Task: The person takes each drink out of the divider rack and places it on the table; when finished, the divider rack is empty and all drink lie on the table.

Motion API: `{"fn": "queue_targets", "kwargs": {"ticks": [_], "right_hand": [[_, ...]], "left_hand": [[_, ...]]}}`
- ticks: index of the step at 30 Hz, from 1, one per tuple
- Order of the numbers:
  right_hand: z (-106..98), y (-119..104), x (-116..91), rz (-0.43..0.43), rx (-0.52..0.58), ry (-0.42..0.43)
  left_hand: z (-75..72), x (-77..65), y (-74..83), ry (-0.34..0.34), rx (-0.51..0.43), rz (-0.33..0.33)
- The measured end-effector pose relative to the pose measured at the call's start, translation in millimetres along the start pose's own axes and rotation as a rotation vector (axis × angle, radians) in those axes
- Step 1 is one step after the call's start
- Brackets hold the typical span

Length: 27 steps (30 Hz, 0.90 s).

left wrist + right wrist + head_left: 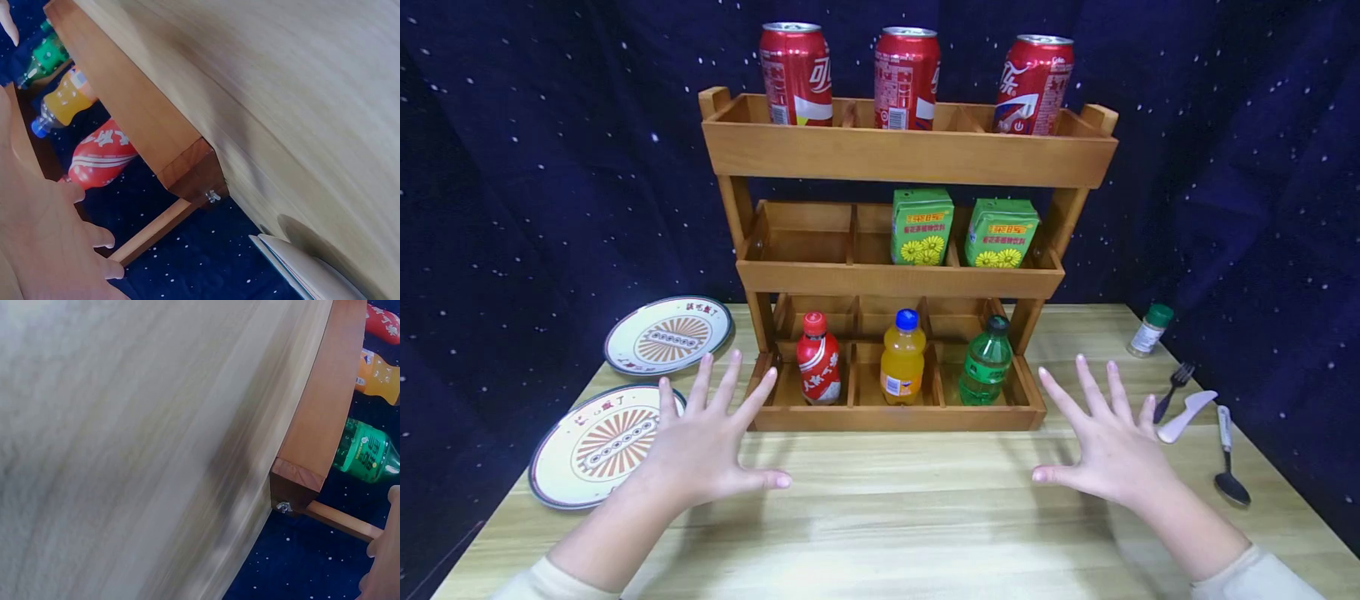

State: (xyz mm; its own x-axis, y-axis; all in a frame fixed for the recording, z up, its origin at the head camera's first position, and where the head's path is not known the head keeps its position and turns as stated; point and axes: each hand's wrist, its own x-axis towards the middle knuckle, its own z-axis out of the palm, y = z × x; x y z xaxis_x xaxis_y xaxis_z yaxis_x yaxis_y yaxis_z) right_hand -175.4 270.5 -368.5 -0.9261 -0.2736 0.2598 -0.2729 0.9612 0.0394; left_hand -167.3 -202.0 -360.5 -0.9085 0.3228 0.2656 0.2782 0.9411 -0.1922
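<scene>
My left hand (700, 450) is held over the table with its fingers spread, near the lower plate and the shelf's left front corner. On the other side my right hand (1112, 454) is likewise spread, close to the fork and the shelf's right corner. Neither hand holds anything. Between them stands a three-tier wooden shelf (895, 421). Its bottom tier carries a red bottle (820, 367), an orange drink bottle (903, 360) with a blue cap and a green bottle (987, 367). Two green drink cartons, one in the middle (922, 229) and one on the right (1002, 235), occupy the second tier.
Red cans (907, 79) stand along the top tier. Two patterned plates, one at the back (625, 337) and one in front (561, 458), lie left. On the right are a green-capped jar (1148, 331), a fork (1172, 389), a pale knife (1187, 417) and a spoon (1231, 485).
</scene>
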Motion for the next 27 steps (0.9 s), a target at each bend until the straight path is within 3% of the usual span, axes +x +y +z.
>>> {"fn": "queue_targets", "kwargs": {"ticks": [12, 21, 24, 27], "right_hand": [[3, -1, 1, -0.010, 0.009, -0.009], [0, -2, 2, -0.014, 0.003, -0.007], [-2, -2, 5, -0.014, 0.060, -0.001], [-4, -4, 12, -0.014, 0.252, 0.041]], "left_hand": [[-0.5, -1.2, 2.0, -0.004, -0.022, 0.001], [2.2, 1.3, 0.3, 0.031, -0.022, -0.003], [4.8, 6.8, -5.5, 0.067, -0.095, -0.030], [6.6, 17.1, -14.5, 0.094, -0.295, -0.095]]}}
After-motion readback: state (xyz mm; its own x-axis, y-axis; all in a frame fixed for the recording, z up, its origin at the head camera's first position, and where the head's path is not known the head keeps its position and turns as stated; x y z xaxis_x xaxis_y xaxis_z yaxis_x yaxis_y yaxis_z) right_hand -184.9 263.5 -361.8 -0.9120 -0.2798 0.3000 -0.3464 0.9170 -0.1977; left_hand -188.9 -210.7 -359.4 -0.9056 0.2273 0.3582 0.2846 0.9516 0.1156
